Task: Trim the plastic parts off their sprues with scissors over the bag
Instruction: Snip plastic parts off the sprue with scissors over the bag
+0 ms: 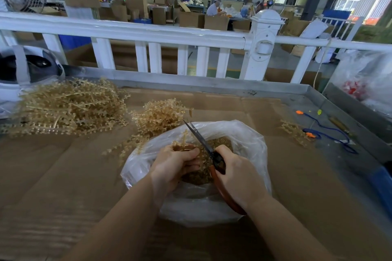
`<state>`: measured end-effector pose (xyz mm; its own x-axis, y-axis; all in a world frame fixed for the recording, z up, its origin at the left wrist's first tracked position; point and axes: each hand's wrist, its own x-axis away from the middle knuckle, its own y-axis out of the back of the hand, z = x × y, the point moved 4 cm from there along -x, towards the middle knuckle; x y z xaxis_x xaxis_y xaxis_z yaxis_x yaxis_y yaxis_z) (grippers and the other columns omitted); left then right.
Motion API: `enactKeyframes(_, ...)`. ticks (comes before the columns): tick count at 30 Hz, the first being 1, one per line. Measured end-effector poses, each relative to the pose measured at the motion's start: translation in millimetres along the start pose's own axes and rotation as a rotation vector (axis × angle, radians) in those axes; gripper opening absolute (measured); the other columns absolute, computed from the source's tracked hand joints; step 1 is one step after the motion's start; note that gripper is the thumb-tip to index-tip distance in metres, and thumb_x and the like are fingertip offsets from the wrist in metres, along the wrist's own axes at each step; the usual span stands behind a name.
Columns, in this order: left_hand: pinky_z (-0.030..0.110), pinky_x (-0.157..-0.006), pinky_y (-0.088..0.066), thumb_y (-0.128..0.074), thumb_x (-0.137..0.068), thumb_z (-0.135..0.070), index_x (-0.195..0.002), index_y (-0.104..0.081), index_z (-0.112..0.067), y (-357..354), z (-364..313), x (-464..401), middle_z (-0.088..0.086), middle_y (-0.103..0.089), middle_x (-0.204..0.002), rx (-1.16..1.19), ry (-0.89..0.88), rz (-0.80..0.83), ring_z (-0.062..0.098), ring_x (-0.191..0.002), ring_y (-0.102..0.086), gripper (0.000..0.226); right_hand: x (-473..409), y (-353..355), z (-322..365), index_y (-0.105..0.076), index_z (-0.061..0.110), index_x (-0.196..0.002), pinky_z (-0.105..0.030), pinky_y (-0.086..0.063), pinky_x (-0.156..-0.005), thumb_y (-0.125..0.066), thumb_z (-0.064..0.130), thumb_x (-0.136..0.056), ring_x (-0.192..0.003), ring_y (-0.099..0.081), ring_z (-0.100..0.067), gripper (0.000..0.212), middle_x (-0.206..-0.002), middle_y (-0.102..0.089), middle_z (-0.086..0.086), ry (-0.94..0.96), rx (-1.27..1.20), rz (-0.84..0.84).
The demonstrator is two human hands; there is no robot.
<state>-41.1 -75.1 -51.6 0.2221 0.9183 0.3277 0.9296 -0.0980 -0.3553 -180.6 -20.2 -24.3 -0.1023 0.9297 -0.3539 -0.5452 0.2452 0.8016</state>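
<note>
A clear plastic bag (pixel 250 133) lies open on the cardboard-covered table, with loose tan trimmed parts (pixel 220 141) inside. Over it my left hand (pixel 172 165) grips a tan plastic sprue (pixel 183 139) that sticks up past my fingers. My right hand (pixel 235 172) holds scissors (pixel 199 135) with orange-brown handles; the blades point up and to the left, beside the sprue. A big heap of tan sprues (pixel 67 106) lies at the left and a smaller heap (pixel 159 115) sits just behind the bag.
A single sprue (pixel 294 131) lies at the right, near a blue cord with orange ends (pixel 331 131). A white railing (pixel 148 36) runs behind the table. A plastic sack (pixel 364 78) stands at the far right and a white helmet-like object (pixel 29 68) at the left.
</note>
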Motion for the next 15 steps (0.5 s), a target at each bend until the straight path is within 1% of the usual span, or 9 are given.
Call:
enactKeyframes(3, 0.019, -0.047, -0.052, -0.065, -0.082, 0.006, -0.085, -0.062, 0.000, -0.6, -0.5, 1.5, 0.005, -0.066, -0.057, -0.001, -0.007, 0.005, 0.012, -0.050, -0.065, 0.007, -0.4, -1.2, -0.4, -0.055, 0.020, -0.108, -0.022, -0.050, -0.075, -0.057, 0.029, -0.093, -0.083, -0.062, -0.009, 0.018, -0.090, -0.065, 0.004, 0.002, 0.004, 0.018)
enactKeyframes(5, 0.019, -0.048, -0.052, -0.065, -0.082, 0.006, -0.085, -0.062, 0.000, -0.6, -0.4, 2.7, 0.004, -0.066, -0.057, -0.001, -0.005, 0.014, 0.012, -0.049, -0.064, 0.007, -0.9, -1.3, -1.1, -0.054, 0.021, -0.106, -0.017, -0.048, -0.070, -0.056, 0.030, -0.093, -0.080, -0.061, -0.008, 0.015, -0.087, -0.065, 0.005, 0.001, 0.014, 0.021)
enactKeyframes(7, 0.019, -0.048, -0.053, -0.064, -0.082, 0.006, -0.086, -0.062, 0.001, -0.4, -0.1, 3.3, 0.004, -0.066, -0.057, -0.002, -0.005, 0.018, 0.012, -0.049, -0.064, 0.007, -1.1, -1.4, -1.7, -0.054, 0.022, -0.103, -0.010, -0.042, -0.063, -0.056, 0.030, -0.094, -0.074, -0.058, -0.005, 0.013, -0.083, -0.062, 0.008, 0.004, 0.031, 0.017)
enactKeyframes(9, 0.019, -0.048, -0.053, -0.064, -0.082, 0.006, -0.087, -0.062, 0.000, -0.1, -0.2, 3.0, 0.004, -0.066, -0.057, -0.006, -0.008, 0.016, 0.012, -0.049, -0.064, 0.008, -1.1, -1.4, -1.8, -0.053, 0.023, -0.100, -0.006, -0.039, -0.060, -0.056, 0.028, -0.094, -0.070, -0.055, -0.003, 0.009, -0.079, -0.059, 0.010, 0.007, 0.039, 0.017)
enactKeyframes(11, 0.020, -0.049, -0.053, -0.065, -0.082, 0.006, -0.087, -0.062, 0.000, -0.1, 0.0, 1.9, 0.004, -0.067, -0.057, -0.008, -0.004, 0.014, 0.012, -0.050, -0.065, 0.008, -1.3, -2.0, -2.1, -0.052, 0.023, -0.099, -0.011, -0.045, -0.064, -0.056, 0.027, -0.094, -0.072, -0.059, -0.005, 0.008, -0.080, -0.061, 0.009, 0.006, 0.038, 0.026)
enactKeyframes(13, 0.020, -0.049, -0.053, -0.065, -0.082, 0.006, -0.086, -0.062, 0.000, 0.2, 0.6, 0.8, 0.005, -0.067, -0.058, -0.004, 0.001, 0.013, 0.013, -0.050, -0.065, 0.008, -1.8, -2.3, -3.0, -0.053, 0.022, -0.101, -0.020, -0.052, -0.071, -0.055, 0.027, -0.094, -0.077, -0.063, -0.010, 0.009, -0.083, -0.065, 0.005, -0.005, 0.045, 0.036)
enactKeyframes(15, 0.020, -0.049, -0.053, -0.065, -0.082, 0.005, -0.088, -0.062, 0.000, 1.3, 1.6, -0.2, 0.005, -0.067, -0.058, 0.003, 0.005, 0.014, 0.013, -0.051, -0.065, 0.009, -2.1, -2.3, -3.9, -0.054, 0.021, -0.101, -0.024, -0.053, -0.073, -0.054, 0.028, -0.094, -0.079, -0.064, -0.011, 0.010, -0.084, -0.066, 0.003, -0.011, 0.039, 0.036)
